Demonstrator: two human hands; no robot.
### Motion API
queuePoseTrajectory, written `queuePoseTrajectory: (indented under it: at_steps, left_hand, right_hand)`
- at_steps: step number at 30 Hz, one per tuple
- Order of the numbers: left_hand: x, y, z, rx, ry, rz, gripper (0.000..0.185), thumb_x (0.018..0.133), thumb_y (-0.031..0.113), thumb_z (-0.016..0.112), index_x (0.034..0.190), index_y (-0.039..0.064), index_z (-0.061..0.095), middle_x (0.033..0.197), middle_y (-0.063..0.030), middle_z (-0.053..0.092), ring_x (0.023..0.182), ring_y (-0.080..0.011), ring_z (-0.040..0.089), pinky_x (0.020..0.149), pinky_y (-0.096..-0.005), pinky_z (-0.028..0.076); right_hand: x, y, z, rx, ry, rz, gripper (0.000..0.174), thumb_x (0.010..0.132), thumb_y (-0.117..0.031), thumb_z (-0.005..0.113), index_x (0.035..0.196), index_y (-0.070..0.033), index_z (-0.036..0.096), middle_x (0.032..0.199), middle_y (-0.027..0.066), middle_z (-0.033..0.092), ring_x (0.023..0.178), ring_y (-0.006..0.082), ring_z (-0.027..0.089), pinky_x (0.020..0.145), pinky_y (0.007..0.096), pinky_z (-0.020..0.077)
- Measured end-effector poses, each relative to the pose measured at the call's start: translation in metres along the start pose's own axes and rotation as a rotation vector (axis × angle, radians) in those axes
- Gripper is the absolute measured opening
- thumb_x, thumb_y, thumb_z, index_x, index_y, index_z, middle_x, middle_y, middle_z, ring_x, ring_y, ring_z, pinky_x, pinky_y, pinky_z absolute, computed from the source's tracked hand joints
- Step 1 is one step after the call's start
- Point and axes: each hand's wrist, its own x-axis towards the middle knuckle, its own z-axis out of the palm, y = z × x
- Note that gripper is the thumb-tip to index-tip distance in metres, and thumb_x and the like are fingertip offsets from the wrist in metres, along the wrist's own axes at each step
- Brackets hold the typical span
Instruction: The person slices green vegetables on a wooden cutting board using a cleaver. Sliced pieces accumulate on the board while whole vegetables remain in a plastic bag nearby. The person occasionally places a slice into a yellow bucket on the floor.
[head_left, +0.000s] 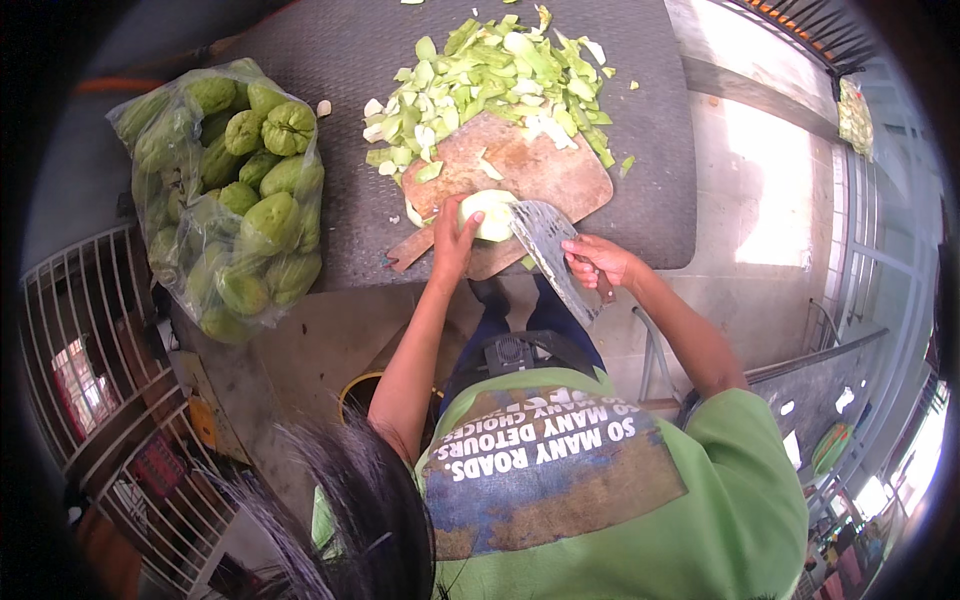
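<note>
My left hand (455, 234) grips a pale, peeled chayote (489, 214) near the front of the wooden cutting board (574, 178). In my right hand (600, 261) is the wooden handle of a broad metal cleaver (549, 238). Its wet blade, with pale bits stuck to it, lies against the chayote's right side. A heap of green chayote peel (495, 71) covers the board's far part and spills onto the dark tabletop (345, 45). The board's handle (412, 249) sticks out at the lower left, beside my left wrist.
A clear plastic bag (225, 202) full of unpeeled chayotes stands at the table's left edge. Below the table, a round container (351, 390) with a yellow rim is partly hidden by my left arm. Metal bars (90, 277) run along the left. Sunlight falls on the floor (772, 180) at right.
</note>
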Motion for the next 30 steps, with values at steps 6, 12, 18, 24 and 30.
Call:
queuePoseTrajectory:
  at_steps: [6,12,18,24,30]
  left_hand:
    - [-0.001,0.001,0.000,0.073,-0.017,0.024,0.033,0.090,0.020,0.064,0.113,-0.001,0.056,0.104,-0.0163,0.059,0.100,-0.0284,0.055,0.092,-0.0377,0.042]
    - [-0.001,0.002,0.000,0.061,0.014,0.040,0.031,0.090,0.019,0.064,0.112,-0.001,0.056,0.103,-0.0168,0.059,0.100,-0.0288,0.055,0.091,-0.0379,0.042]
    - [0.000,0.000,-0.002,0.079,-0.007,0.050,0.031,0.090,0.019,0.063,0.112,-0.002,0.056,0.103,-0.0174,0.058,0.099,-0.0291,0.055,0.090,-0.0376,0.042]
    - [0.000,0.004,-0.002,0.076,-0.002,0.035,0.031,0.091,0.019,0.062,0.113,-0.001,0.056,0.103,-0.0167,0.058,0.099,-0.0288,0.055,0.091,-0.0372,0.042]
    - [-0.001,0.005,-0.002,0.041,-0.016,-0.023,0.031,0.091,0.019,0.062,0.114,-0.001,0.056,0.104,-0.0161,0.058,0.100,-0.0283,0.055,0.092,-0.0373,0.042]
  right_hand:
    - [-0.020,-0.023,0.023,-0.526,0.304,-0.162,0.031,0.097,-0.031,0.061,0.083,-0.008,0.045,0.053,-0.0029,0.043,0.040,0.0074,0.039,0.037,0.0245,0.0340]
    - [-0.019,-0.034,0.025,-0.304,0.241,0.002,0.031,0.096,-0.031,0.061,0.083,-0.008,0.045,0.055,-0.0032,0.042,0.040,0.0073,0.040,0.037,0.0254,0.0355]
    - [-0.004,-0.021,0.003,-0.163,0.109,0.041,0.033,0.096,-0.035,0.062,0.082,-0.010,0.046,0.054,-0.0034,0.042,0.040,0.0082,0.039,0.037,0.0262,0.0351]
    - [0.004,-0.017,-0.009,-0.090,-0.017,0.041,0.034,0.098,-0.035,0.060,0.081,-0.010,0.047,0.051,-0.0036,0.040,0.039,0.0084,0.039,0.037,0.0264,0.0344]
    - [0.004,-0.012,-0.005,-0.069,-0.016,0.046,0.034,0.097,-0.035,0.061,0.079,-0.010,0.046,0.051,-0.0034,0.040,0.039,0.0091,0.039,0.036,0.0267,0.0348]
